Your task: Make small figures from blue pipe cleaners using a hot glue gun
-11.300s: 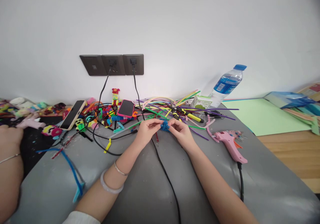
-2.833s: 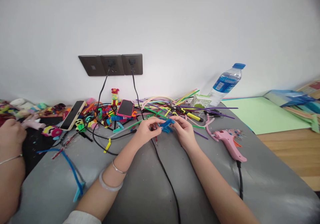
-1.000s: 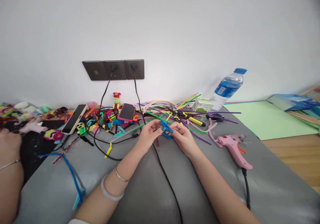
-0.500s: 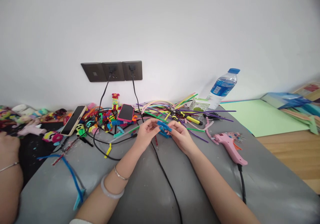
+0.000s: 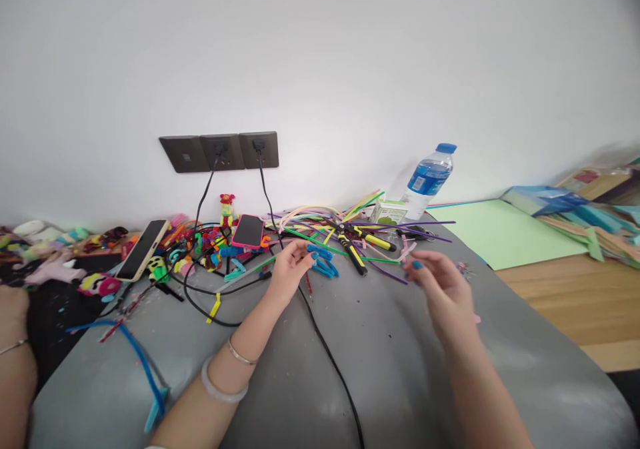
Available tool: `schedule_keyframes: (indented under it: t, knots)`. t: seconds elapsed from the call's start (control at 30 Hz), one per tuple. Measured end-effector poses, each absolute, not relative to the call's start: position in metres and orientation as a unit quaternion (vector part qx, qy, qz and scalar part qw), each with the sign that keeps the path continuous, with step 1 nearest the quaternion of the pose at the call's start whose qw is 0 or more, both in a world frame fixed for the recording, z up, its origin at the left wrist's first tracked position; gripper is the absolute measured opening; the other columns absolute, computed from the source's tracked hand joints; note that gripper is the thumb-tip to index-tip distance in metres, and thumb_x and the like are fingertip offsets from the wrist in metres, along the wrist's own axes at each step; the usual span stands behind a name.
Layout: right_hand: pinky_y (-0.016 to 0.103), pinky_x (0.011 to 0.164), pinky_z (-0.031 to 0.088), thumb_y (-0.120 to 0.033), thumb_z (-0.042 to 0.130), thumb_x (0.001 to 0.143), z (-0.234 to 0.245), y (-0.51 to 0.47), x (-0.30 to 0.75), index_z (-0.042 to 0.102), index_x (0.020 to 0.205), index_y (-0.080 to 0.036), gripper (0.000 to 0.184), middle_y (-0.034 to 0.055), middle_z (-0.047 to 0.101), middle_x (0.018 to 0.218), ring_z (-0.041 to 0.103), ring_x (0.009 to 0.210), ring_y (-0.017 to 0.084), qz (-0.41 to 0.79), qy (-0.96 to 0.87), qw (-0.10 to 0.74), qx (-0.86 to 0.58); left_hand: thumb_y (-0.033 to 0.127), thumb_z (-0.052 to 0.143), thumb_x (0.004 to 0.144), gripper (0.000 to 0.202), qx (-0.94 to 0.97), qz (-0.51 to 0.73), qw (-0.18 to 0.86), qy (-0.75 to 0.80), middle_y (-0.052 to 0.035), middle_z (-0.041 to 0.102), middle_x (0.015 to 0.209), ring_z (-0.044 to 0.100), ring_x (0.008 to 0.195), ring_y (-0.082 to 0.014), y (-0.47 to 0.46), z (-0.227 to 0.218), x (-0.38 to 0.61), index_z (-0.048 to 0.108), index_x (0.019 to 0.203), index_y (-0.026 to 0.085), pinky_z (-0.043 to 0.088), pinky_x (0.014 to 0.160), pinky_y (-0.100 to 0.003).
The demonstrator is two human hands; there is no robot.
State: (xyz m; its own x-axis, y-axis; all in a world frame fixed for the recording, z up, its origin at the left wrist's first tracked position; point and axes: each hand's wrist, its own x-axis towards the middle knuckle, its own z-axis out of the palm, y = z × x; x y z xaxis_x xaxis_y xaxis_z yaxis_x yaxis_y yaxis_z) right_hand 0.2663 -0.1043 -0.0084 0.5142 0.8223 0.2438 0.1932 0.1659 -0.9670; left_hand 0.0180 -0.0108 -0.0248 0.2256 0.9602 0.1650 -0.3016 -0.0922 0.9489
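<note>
My left hand (image 5: 290,270) pinches a small bundle of bent blue pipe cleaners (image 5: 323,260) above the middle of the table. To the right, my right hand (image 5: 444,295) is slightly smeared by motion, its fingers loosely curved and apart, with nothing seen in them. It hovers over the pink glue gun (image 5: 477,319), hiding nearly all of it. Pliers with yellow and black handles (image 5: 353,254) lie behind the hands among loose coloured pipe cleaners (image 5: 310,215).
A water bottle (image 5: 427,182) leans by the wall beside a small box (image 5: 389,213). Phones (image 5: 249,231) and pipe-cleaner figures (image 5: 227,210) crowd the back left. A black cable (image 5: 327,342) crosses the grey table (image 5: 280,389). Another person's arm (image 5: 15,362) rests at the left edge.
My right hand has let go of the blue pipe cleaners and moved right, over the glue gun. My left hand still holds them. The view has shifted slightly.
</note>
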Motion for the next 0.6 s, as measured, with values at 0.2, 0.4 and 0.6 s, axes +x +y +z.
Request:
schedule_keyframes:
  t: [0.2, 0.4, 0.6]
  knots:
    - [0.046, 0.071, 0.047, -0.043, 0.056, 0.071, -0.030, -0.141, 0.334, 0.063, 0.092, -0.023, 0.029, 0.0111, 0.069, 0.087, 0.065, 0.079, 0.031, 0.009, -0.357, 0.446, -0.821, 0.042, 0.083, 0.069, 0.036, 0.523, 0.532, 0.592, 0.303, -0.0053, 0.068, 0.090, 0.062, 0.081, -0.0162, -0.011, -0.027, 0.018, 0.068, 0.091, 0.018, 0.049, 0.072, -0.027]
    - [0.048, 0.070, 0.049, -0.063, 0.063, 0.061, -0.060, -0.140, 0.364, 0.064, 0.092, -0.022, 0.051, 0.0115, 0.066, 0.081, 0.064, 0.082, 0.035, 0.040, -0.449, 0.335, -0.827, 0.042, 0.084, 0.067, 0.037, 0.532, 0.526, 0.586, 0.311, -0.0063, 0.069, 0.091, 0.063, 0.084, -0.0177, -0.012, -0.025, 0.018, 0.069, 0.091, 0.018, 0.051, 0.073, -0.027]
    - [0.040, 0.050, 0.046, -0.055, 0.073, 0.057, -0.069, -0.138, 0.385, 0.069, 0.081, -0.025, 0.039, 0.0056, 0.066, 0.060, 0.062, 0.054, 0.030, 0.069, -0.432, 0.370, -0.820, 0.039, 0.084, 0.068, 0.034, 0.536, 0.527, 0.584, 0.308, -0.0067, 0.070, 0.092, 0.064, 0.086, -0.0186, -0.011, -0.024, 0.018, 0.070, 0.091, 0.018, 0.051, 0.075, -0.028]
